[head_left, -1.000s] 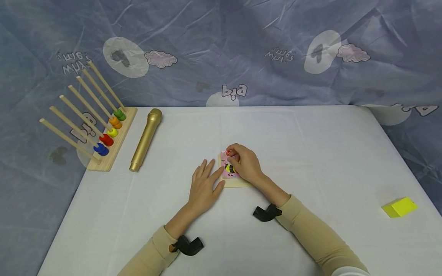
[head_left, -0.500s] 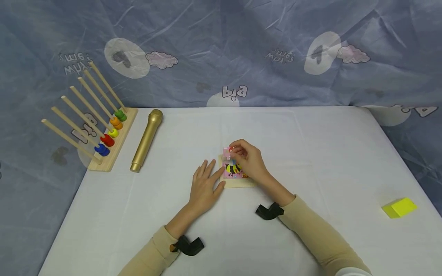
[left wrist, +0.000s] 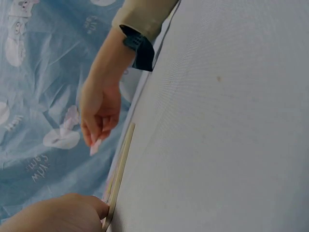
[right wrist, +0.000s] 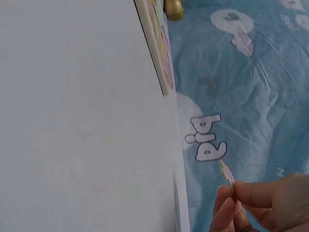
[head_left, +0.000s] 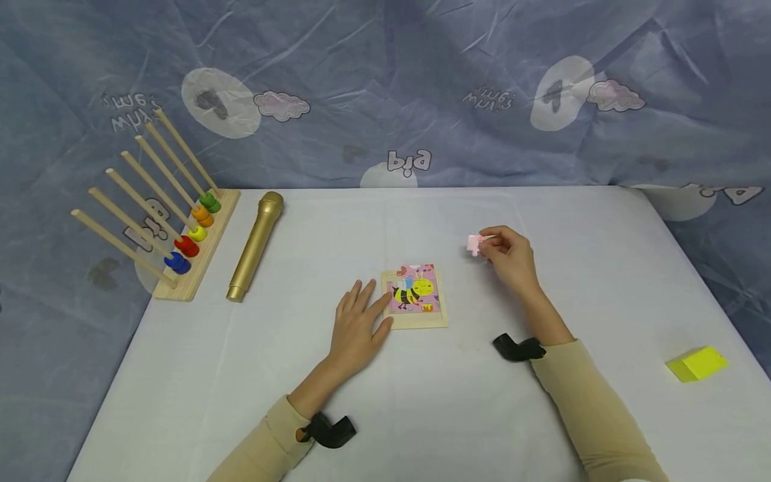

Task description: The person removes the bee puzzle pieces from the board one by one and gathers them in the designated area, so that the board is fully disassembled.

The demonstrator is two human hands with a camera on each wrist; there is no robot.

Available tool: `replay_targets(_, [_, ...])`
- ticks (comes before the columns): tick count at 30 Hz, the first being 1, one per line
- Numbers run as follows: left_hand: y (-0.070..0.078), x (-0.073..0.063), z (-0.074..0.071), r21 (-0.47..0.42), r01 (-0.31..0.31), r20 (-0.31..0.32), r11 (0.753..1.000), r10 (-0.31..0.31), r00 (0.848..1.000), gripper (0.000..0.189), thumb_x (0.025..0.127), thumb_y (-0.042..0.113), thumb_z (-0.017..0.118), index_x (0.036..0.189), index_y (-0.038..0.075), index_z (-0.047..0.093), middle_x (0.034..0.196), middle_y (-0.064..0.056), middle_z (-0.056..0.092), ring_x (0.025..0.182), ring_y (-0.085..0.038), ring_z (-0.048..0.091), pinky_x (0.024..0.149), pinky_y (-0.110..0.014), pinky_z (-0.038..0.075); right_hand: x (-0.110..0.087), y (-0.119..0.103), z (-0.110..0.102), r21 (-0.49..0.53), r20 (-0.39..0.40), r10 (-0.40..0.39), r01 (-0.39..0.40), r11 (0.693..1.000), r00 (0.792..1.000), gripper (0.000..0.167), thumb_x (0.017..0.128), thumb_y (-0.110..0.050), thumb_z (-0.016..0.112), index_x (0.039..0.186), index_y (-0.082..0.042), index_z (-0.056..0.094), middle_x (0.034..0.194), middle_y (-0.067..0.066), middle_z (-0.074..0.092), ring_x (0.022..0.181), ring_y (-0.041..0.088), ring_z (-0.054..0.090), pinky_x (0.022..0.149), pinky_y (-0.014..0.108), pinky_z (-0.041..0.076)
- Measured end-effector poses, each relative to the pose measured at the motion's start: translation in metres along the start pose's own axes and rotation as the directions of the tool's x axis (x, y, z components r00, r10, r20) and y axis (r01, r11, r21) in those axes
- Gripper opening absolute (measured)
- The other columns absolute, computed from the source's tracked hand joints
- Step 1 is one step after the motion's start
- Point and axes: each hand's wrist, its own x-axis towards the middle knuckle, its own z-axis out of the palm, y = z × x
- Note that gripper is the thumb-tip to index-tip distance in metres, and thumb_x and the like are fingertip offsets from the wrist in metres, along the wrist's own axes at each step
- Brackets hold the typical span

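A square wooden puzzle board [head_left: 415,321] with a bee picture on pink lies mid-table; its upper left corner shows bare wood. My left hand [head_left: 355,335] lies flat beside it, fingers spread, index finger and thumb at the board's left edge. To the right and farther back, my right hand [head_left: 512,261] pinches a pink puzzle piece [head_left: 474,245] between thumb and fingers. The right wrist view shows this piece [right wrist: 226,173] edge-on, held above the table. In the left wrist view, the left thumb touches the board's edge [left wrist: 120,169].
On the left stands a wooden peg rack [head_left: 205,254] with coloured rings low on its upright pegs. A gold microphone [head_left: 255,248] lies next to it. A yellow block [head_left: 697,363] sits near the right edge. A patterned blue-grey cloth [head_left: 458,87] hangs behind the white table.
My right hand has lifted the pink puzzle piece off the board's upper left corner and carried it right and away, uncovering the bee picture. The left hand has stayed in place.
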Motion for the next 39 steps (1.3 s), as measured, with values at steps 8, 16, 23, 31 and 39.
replay_targets(8, [0.002,0.000,-0.001,0.003,0.003,0.005,1.000,-0.003,1.000,0.043,0.092,0.027,0.064,0.134,0.015,0.061,0.151,-0.017,0.043,0.145,-0.041,0.028,0.115,-0.059,0.023,0.006,0.020,-0.016,-0.048,-0.057,0.076,-0.078,0.996,0.996,0.024,0.091,-0.009,0.067,0.114,0.000,0.068,0.077,-0.010,0.062,0.064,0.004,0.062,0.057,0.014,0.048])
replay_targets(16, [0.002,0.000,-0.001,0.002,0.001,-0.003,1.000,-0.001,1.000,0.043,0.092,0.026,0.064,0.134,0.015,0.062,0.151,-0.017,0.044,0.145,-0.041,0.028,0.114,-0.059,0.023,0.008,0.031,-0.008,-0.182,-0.056,0.039,-0.049,0.982,0.998,0.023,0.091,-0.009,0.066,0.113,-0.005,0.071,0.089,0.013,0.070,0.064,-0.003,0.057,0.056,0.013,0.044])
replay_targets(23, [0.001,0.001,-0.002,0.009,-0.004,-0.003,1.000,0.004,1.000,0.044,0.092,0.027,0.064,0.134,0.015,0.061,0.151,-0.017,0.044,0.145,-0.041,0.028,0.114,-0.059,0.023,0.009,0.035,-0.004,-0.286,-0.073,-0.039,0.017,0.958,0.997,0.023,0.090,-0.008,0.065,0.111,-0.005,0.072,0.091,0.018,0.072,0.064,-0.001,0.052,0.057,0.013,0.040])
replay_targets(31, [0.002,0.001,-0.002,0.006,-0.001,0.002,1.000,0.001,1.000,0.043,0.092,0.026,0.064,0.134,0.015,0.062,0.151,-0.017,0.044,0.145,-0.041,0.028,0.115,-0.059,0.023,0.008,0.038,-0.002,-0.323,-0.084,-0.075,0.044,0.945,0.994,0.022,0.091,-0.006,0.063,0.111,-0.003,0.071,0.091,0.018,0.071,0.073,0.015,0.054,0.061,0.015,0.038])
replay_targets(39, [0.002,0.001,-0.001,0.006,0.004,0.007,1.000,-0.004,1.000,0.043,0.092,0.027,0.064,0.134,0.015,0.062,0.151,-0.017,0.044,0.145,-0.040,0.028,0.115,-0.059,0.022,0.007,0.038,-0.001,-0.353,-0.093,-0.105,0.066,0.933,0.990,0.022,0.090,-0.008,0.065,0.109,-0.001,0.072,0.089,0.018,0.071,0.075,0.021,0.057,0.065,0.021,0.039])
